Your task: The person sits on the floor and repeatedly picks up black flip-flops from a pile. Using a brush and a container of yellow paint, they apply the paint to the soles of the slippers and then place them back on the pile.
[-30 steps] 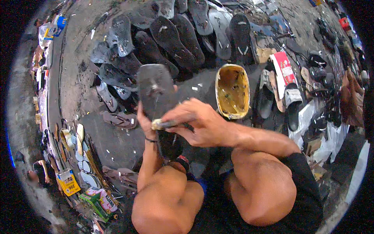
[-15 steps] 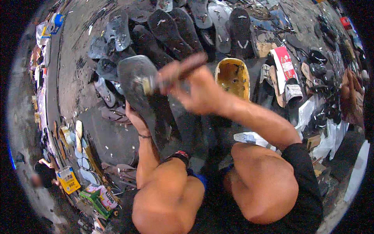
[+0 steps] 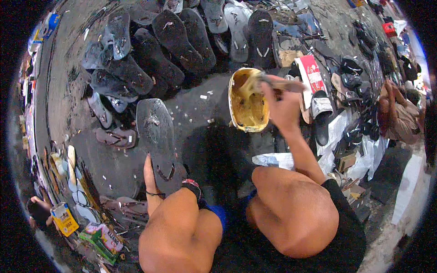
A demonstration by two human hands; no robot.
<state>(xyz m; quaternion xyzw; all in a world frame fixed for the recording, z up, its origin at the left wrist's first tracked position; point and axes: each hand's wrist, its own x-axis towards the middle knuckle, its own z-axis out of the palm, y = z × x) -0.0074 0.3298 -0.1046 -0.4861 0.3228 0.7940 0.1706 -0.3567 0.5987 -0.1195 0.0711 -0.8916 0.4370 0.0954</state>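
Observation:
My left hand (image 3: 150,175) grips a dark flip-flop sole (image 3: 155,129) by its left edge, in front of my left knee. A wet-looking patch shows near the sole's far end, and a V of strap material near its close end. My right hand (image 3: 286,109) is closed around a brush (image 3: 284,84) with a brown handle, blurred by motion. Its bristle end is over the yellow, glue-coated container (image 3: 248,119), and I cannot tell whether it touches the inside.
Several dark soles (image 3: 177,36) lie in rows at the far side. Beside the container are a red and white carton (image 3: 310,75) and a grey-strapped sandal (image 3: 321,105). A brown flip-flop (image 3: 116,138) lies at left. Other people (image 3: 400,113) sit at the right edge.
My right hand has moved the brush from the sole rightward to the yellow container. My left hand has drawn the sole lower and closer to my knee. The whole view has shifted slightly.

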